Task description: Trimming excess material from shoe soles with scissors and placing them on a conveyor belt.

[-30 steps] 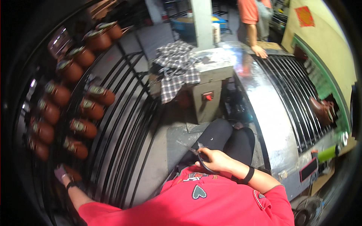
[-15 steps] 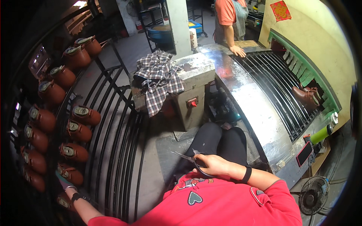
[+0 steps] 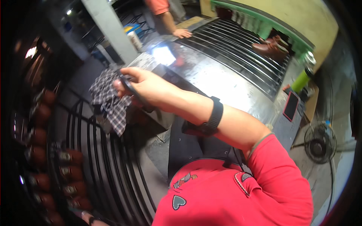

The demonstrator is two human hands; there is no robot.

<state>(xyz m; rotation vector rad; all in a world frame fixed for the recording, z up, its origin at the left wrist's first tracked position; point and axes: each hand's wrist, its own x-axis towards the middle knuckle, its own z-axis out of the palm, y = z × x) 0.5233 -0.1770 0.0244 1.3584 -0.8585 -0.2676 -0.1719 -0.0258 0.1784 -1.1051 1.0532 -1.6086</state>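
Note:
My right hand (image 3: 141, 88) is raised in front of the metal bench, its fingers closed around the black handle of scissors (image 3: 132, 92). The blades cannot be made out now. Just beyond that hand, a black-and-white plaid cloth (image 3: 107, 98) lies draped over the bench corner. At the lower left edge my left hand (image 3: 87, 217) reaches down beside the rack, near the reddish-brown shoes (image 3: 80, 202); its fingers are dark and blurred. More brown shoes (image 3: 39, 154) stand in rows along the rack on the left.
Metal rollers (image 3: 233, 49) carry brown shoes (image 3: 269, 49) by a green-framed opening. Another person's hand (image 3: 182, 33) rests at the far end. On the right are a green bottle (image 3: 301, 81), a phone (image 3: 290, 106) and a fan (image 3: 319, 142). Black rack bars (image 3: 107, 165) run at left.
My right hand has risen from my lap, forward and left, with the scissors in it. My left hand has moved lower, toward the picture's bottom edge. The whole view has shifted and tilted.

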